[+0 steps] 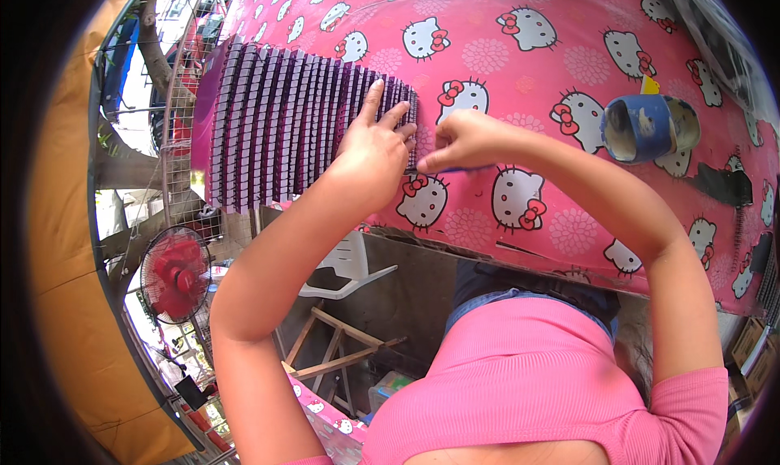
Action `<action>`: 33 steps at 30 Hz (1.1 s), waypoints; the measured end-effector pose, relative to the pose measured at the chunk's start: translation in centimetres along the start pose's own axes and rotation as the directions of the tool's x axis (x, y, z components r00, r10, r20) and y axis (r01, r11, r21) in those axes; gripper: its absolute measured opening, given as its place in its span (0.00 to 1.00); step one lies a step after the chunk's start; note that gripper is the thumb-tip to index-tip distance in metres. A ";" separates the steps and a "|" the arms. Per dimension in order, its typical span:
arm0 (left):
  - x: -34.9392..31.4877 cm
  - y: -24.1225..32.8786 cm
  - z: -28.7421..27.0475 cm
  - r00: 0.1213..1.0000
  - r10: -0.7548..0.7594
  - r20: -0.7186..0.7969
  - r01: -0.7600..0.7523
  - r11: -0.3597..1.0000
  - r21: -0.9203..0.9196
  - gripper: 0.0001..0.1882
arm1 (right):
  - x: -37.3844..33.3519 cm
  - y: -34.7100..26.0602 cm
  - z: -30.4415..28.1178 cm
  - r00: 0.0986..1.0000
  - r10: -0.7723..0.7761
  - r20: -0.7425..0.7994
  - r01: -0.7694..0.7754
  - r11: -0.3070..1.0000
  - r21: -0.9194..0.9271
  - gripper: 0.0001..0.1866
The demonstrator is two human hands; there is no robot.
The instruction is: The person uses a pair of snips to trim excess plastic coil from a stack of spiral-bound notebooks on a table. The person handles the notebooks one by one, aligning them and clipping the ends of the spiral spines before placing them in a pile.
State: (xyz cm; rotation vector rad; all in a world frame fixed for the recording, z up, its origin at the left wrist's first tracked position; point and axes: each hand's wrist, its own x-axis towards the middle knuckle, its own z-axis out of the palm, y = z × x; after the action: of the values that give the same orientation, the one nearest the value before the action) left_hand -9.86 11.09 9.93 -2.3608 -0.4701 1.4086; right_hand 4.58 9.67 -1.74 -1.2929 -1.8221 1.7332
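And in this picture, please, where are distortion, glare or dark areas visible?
Head view, rim: corners go black and the wire grid curves; head view, left: daylight behind it is washed out; head view, upper right: clear plastic sheeting has whitish sheen; head view, under the table: dim light; head view, centre: left hand and right hand look fairly sharp.

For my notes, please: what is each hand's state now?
Left hand: open, spread over the striped purple rectangular piece.
Right hand: closed, seemingly holding a thin dark blue stick.
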 end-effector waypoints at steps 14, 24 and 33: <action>0.1 0.2 -0.2 0.998 -0.026 0.053 0.026 1.000 0.002 0.27 | -0.2 -1.4 -1.1 0.992 0.090 0.084 -0.093 0.995 0.041 0.19; 0.5 0.1 0.7 1.000 0.013 -0.005 -0.013 1.000 -0.001 0.28 | -1.2 2.8 2.2 0.681 -0.706 -0.195 0.299 0.511 -0.805 0.23; 0.7 0.2 -0.2 0.995 0.019 0.097 -0.021 1.000 0.023 0.28 | -0.4 -2.2 -1.0 1.000 -0.009 0.021 0.014 0.975 -0.223 0.20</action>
State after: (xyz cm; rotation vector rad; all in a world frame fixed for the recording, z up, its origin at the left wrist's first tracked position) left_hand -9.39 11.22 9.42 -2.2924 -0.4540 1.5346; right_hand 4.75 10.29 0.62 -1.3485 -2.0797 1.5757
